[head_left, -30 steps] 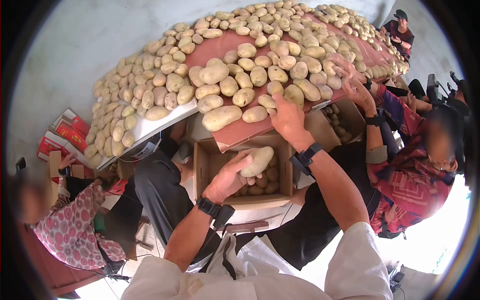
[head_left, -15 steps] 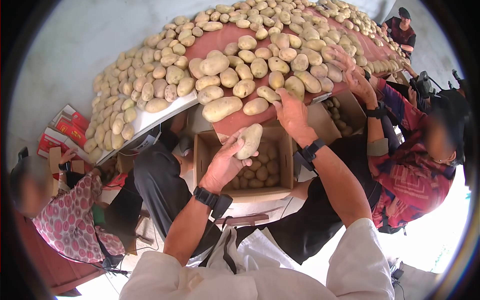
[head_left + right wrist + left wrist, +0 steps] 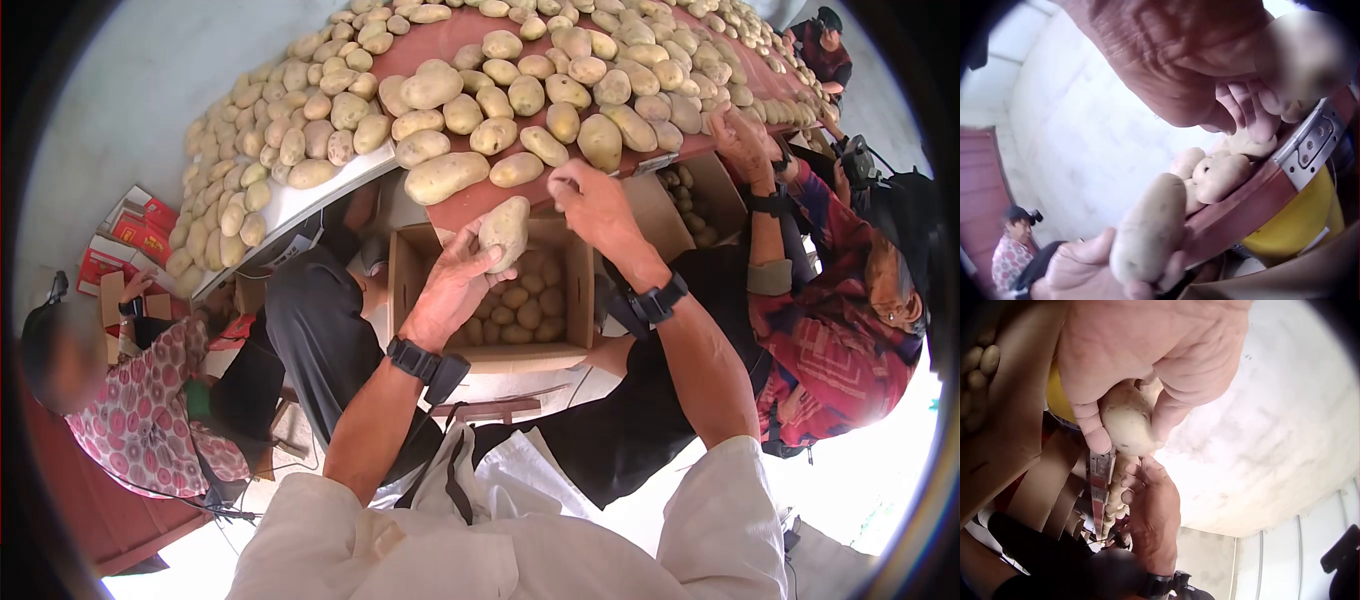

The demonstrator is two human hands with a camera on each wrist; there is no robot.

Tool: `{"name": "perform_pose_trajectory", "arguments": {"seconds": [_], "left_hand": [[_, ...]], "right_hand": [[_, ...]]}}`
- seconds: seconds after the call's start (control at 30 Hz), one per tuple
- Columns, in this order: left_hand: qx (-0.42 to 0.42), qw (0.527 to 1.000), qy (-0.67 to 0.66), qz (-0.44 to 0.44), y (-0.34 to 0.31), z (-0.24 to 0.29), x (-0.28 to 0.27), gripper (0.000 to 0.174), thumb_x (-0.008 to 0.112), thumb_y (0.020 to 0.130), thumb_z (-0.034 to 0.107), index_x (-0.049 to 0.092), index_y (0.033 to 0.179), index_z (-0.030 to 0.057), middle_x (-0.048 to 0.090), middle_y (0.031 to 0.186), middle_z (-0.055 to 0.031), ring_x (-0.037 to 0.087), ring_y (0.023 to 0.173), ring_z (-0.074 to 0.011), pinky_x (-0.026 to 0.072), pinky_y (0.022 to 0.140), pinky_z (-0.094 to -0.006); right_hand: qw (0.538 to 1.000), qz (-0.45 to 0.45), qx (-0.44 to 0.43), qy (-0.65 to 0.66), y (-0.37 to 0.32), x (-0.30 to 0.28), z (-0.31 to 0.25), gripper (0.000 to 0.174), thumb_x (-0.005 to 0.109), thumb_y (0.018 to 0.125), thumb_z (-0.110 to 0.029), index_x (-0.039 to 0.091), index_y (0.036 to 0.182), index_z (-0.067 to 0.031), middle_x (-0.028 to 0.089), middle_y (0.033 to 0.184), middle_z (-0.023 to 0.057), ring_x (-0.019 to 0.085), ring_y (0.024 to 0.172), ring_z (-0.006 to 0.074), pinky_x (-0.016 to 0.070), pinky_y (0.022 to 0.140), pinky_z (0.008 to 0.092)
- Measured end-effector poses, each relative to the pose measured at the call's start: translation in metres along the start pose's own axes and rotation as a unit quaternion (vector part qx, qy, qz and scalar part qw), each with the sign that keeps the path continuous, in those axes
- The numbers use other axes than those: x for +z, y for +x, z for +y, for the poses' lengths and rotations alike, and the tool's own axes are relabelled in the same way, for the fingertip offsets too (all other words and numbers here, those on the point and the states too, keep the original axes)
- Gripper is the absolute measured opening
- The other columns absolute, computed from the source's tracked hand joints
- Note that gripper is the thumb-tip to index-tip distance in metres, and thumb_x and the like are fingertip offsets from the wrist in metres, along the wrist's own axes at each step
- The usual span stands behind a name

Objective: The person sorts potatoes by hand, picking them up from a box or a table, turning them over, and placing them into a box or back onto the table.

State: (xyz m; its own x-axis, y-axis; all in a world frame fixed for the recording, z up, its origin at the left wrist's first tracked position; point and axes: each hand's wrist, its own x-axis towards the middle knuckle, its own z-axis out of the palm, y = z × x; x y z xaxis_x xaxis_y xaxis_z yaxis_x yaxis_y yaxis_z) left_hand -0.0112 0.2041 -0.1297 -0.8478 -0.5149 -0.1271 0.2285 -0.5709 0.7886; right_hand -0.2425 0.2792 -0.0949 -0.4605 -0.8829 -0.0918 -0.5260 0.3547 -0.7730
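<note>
Over the cardboard box [image 3: 580,300], my left hand [image 3: 450,290] grips a large pale potato [image 3: 505,232], its narrower end pointing up. The left wrist view shows that potato [image 3: 1129,419] between thumb and fingers. My right hand [image 3: 597,212] hovers just off the red table's front edge [image 3: 470,212], right of the held potato, fingers loosely bent with nothing in them. In the right wrist view, its fingers [image 3: 1260,122] overlap the potatoes at the edge. Closest to it on the table are an oblong potato [image 3: 543,146] and a bigger one [image 3: 599,142].
Several potatoes [image 3: 520,315] lie inside the box below my hands. Many more cover the red table and a white table [image 3: 310,190] on the left. A second box [image 3: 715,200] holds potatoes at right. One person [image 3: 835,330] sits close on my right, another [image 3: 150,420] on my left.
My left hand has lifted the potato and turned it from lying sideways to upright. My right hand has drawn back from the potatoes at the table edge.
</note>
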Motion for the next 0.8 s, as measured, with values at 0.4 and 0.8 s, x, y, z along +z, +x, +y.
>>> {"name": "perform_pose_trajectory", "arguments": {"seconds": [0.4,0.8], "left_hand": [[-0.092,0.995,0.033,-0.011,-0.003,-0.01,-0.001,0.055,0.072,0.099,0.028,0.048,0.143,0.0062,0.059,0.137,-0.0058,0.059,0.126,-0.0202,0.0528,0.097,-0.0387],[-0.153,0.984,0.067,0.054,-0.006,-0.022,-0.013,0.048,0.06,0.106,0.03,0.052,0.142,-0.0003,0.062,0.13,-0.0128,0.063,0.119,-0.0225,0.0533,0.09,-0.0319]], "right_hand": [[0.957,-0.215,0.049,0.187,-0.032,-0.004,-0.01,0.047,0.074,0.093,-0.038,0.061,0.115,0.0012,0.068,0.096,0.0091,0.065,0.072,0.0143,0.0457,0.05,0.0288],[0.909,0.046,-0.01,0.413,0.04,-0.058,-0.035,0.043,0.067,0.1,-0.023,0.057,0.129,0.0065,0.07,0.109,0.0159,0.071,0.085,0.0209,0.0548,0.066,0.0271]]}}
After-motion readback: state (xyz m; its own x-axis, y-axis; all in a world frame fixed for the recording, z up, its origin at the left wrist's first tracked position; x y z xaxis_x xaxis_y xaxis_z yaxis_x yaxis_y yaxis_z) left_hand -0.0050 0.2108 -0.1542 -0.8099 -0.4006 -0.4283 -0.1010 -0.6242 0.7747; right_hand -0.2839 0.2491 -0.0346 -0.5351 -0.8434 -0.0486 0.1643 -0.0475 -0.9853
